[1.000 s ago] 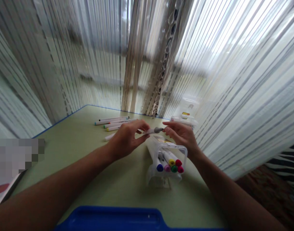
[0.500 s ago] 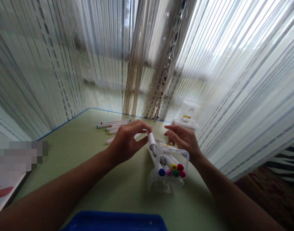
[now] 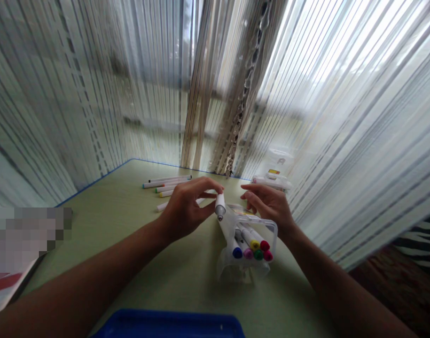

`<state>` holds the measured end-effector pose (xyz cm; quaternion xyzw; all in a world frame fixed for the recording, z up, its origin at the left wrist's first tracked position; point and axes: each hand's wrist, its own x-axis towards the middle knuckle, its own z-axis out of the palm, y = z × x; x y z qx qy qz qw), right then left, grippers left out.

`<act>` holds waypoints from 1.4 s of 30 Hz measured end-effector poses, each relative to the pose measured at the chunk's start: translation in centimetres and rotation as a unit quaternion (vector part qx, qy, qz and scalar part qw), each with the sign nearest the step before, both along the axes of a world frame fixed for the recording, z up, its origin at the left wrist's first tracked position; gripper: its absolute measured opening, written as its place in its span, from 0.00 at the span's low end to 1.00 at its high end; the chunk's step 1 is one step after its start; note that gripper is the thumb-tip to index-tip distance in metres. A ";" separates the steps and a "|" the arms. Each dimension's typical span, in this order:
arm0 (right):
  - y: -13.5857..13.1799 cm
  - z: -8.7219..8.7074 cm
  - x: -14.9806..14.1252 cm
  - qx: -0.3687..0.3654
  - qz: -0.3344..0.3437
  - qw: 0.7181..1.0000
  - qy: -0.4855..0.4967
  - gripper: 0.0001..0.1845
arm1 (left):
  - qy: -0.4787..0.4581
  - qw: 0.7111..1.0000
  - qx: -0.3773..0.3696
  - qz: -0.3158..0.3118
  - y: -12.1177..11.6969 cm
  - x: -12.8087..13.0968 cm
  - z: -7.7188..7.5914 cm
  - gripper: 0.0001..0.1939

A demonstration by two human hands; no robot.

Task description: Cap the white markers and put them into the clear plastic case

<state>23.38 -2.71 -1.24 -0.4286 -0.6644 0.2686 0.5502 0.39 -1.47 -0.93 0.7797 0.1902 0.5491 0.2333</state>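
My left hand [image 3: 188, 204] pinches a white marker [image 3: 220, 203] between thumb and fingers. The marker's grey collar and small dark tip point down toward me. Just below it lies a clear plastic case [image 3: 232, 234], its open end facing me. Several white markers [image 3: 248, 232] rest inside, with blue, pink, green, yellow and red ends showing. My right hand [image 3: 269, 204] hovers behind the case's right side, index finger stretched out and the other fingers loosely bent. I see nothing in it, though its palm is hidden.
Several loose markers [image 3: 170, 183] lie on the green table [image 3: 105, 234] beyond my left hand. Another clear case [image 3: 274, 176] stands at the back right by the string curtain [image 3: 147, 94]. A blue tray edge [image 3: 172, 321] is nearest me. A pixelated patch covers the left side.
The marker in my left hand has swung from pointing right to pointing down toward me. My right hand has come away from its tip and now stays apart. The view has shifted slightly.
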 end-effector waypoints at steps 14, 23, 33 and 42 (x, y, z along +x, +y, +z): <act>-0.1 0.1 -0.1 0.001 -0.008 1.000 -0.010 0.14 | 0.026 0.999 -0.008 0.022 -0.1 0.0 0.1 0.06; -0.1 0.1 0.0 0.000 -0.014 1.000 -0.017 0.15 | 0.056 0.998 -0.001 0.036 0.1 0.0 0.0 0.05; 0.1 0.1 0.1 -0.026 0.032 0.997 0.059 0.16 | 0.134 0.987 0.018 0.091 0.2 -0.2 0.3 0.10; -0.1 0.9 0.3 -0.127 0.088 0.971 0.180 0.23 | 0.153 0.984 0.021 0.085 0.1 -0.1 0.2 0.11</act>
